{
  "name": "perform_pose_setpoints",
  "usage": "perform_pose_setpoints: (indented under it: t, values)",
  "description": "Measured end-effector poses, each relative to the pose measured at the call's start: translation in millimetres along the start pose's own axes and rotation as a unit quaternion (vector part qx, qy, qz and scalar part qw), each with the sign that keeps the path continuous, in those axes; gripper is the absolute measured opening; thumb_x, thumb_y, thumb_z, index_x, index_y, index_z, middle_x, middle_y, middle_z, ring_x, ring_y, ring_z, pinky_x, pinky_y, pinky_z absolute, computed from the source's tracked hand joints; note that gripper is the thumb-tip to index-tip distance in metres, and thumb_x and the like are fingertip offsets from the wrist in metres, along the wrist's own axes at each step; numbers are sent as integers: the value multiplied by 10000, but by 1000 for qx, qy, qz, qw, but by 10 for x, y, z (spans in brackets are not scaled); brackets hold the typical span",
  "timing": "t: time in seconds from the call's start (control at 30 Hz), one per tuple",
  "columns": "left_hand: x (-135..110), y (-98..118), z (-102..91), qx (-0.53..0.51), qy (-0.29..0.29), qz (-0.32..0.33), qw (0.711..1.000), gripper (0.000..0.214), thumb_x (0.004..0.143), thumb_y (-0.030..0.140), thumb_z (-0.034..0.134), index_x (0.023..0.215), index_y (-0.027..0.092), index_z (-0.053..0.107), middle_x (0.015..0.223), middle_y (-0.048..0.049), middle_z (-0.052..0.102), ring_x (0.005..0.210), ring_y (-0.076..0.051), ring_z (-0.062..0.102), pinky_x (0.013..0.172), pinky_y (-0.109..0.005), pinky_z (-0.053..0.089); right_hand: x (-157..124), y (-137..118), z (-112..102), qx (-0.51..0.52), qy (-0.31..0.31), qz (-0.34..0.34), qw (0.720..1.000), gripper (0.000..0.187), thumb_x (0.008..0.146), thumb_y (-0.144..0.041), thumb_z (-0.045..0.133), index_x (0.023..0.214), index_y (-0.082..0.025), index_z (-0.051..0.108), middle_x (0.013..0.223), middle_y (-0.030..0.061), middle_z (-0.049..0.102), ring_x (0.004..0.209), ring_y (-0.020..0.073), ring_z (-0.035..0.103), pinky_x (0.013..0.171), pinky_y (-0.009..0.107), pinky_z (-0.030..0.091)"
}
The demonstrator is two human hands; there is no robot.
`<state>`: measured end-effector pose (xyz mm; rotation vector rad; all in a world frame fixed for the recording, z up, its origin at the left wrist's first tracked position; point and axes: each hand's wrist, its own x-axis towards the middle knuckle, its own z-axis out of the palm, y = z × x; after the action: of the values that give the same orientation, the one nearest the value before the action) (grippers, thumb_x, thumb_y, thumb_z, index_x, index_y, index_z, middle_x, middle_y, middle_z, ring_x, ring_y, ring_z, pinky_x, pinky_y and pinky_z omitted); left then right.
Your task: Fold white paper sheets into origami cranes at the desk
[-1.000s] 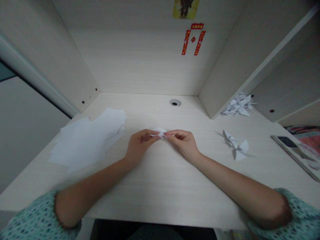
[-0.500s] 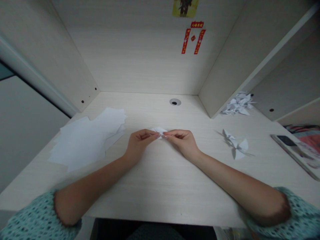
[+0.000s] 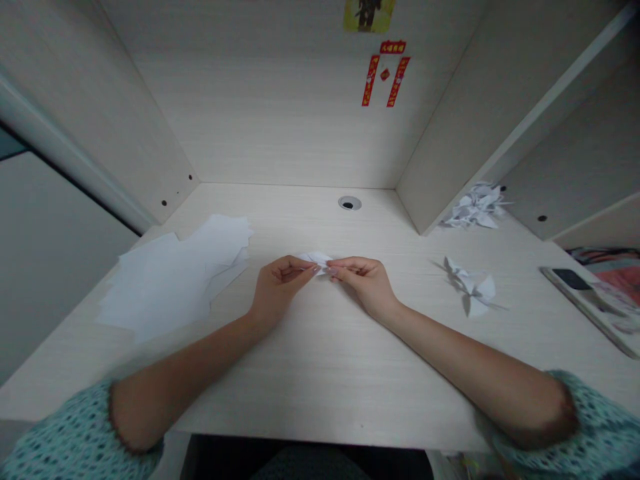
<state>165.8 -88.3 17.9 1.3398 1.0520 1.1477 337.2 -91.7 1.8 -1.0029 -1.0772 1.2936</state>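
Observation:
A small piece of folded white paper [image 3: 316, 258] is held between both hands above the middle of the desk. My left hand [image 3: 280, 283] pinches its left side between thumb and fingers. From the right, my right hand [image 3: 367, 280] grips the other side the same way, the thumb tip in front. The fingers cover much of the paper, so its exact folded shape cannot be made out. To the right of my right hand lie a few folded paper cranes [image 3: 473, 290].
Loose white paper sheets [image 3: 170, 280] overlap at the left. A pile of folded paper pieces [image 3: 477, 207] sits behind the upright divider [image 3: 440, 147]. A phone [image 3: 590, 307] lies at the right. The desk [image 3: 310, 380] has a round cable hole [image 3: 349, 203] near its back.
The thumbs have moved slightly apart on the folded paper, the right thumb shifting a little to the right. Both hands keep their pinch. The camera view has shifted very slightly.

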Motion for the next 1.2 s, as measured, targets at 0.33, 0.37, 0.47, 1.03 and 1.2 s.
perform_pose_setpoints:
  t: [0.33, 0.37, 0.47, 1.03, 1.2]
  values:
    - [-2, 13, 1, 9, 14, -3, 1000, 227, 691, 378, 720, 781, 174, 681, 847, -40, 730, 812, -178, 670, 798, -303, 513, 15, 22, -21, 16, 1, 8, 1000, 176, 597, -307, 797, 738, -212, 750, 661, 23, 722, 593, 137, 640, 650, 304, 528]
    - [-3, 11, -1, 9, 15, -3, 1000, 222, 693, 375, 720, 782, 175, 682, 846, -38, 731, 807, -175, 670, 794, -298, 512, 18, 24, -20, 16, 2, 8, 1000, 172, 593, -302, 800, 729, -209, 749, 656, 21, 720, 591, 135, 638, 647, 302, 526]
    - [-5, 10, -8, 12, 16, -9, 1000, 219, 692, 372, 723, 785, 177, 688, 845, -39, 732, 802, -172, 671, 785, -290, 512, 24, 30, -19, 18, 0, 4, 1000, 155, 601, -286, 796, 723, -204, 747, 645, 17, 716, 595, 125, 633, 649, 290, 520]
    - [-43, 38, 5, 39, 30, 41, 998, 185, 699, 334, 721, 775, 167, 704, 838, -40, 730, 804, -173, 671, 819, -300, 515, 15, 8, -20, 41, -8, 5, 999, 166, 601, -253, 795, 759, -223, 753, 702, 9, 732, 641, 120, 643, 698, 277, 519]
    - [-14, 13, -9, 36, 27, 28, 999, 171, 704, 328, 720, 776, 174, 697, 827, -30, 726, 804, -160, 664, 812, -278, 504, 4, 6, -11, 34, -2, 3, 999, 158, 593, -233, 799, 745, -226, 754, 716, 12, 736, 642, 117, 643, 691, 267, 516]
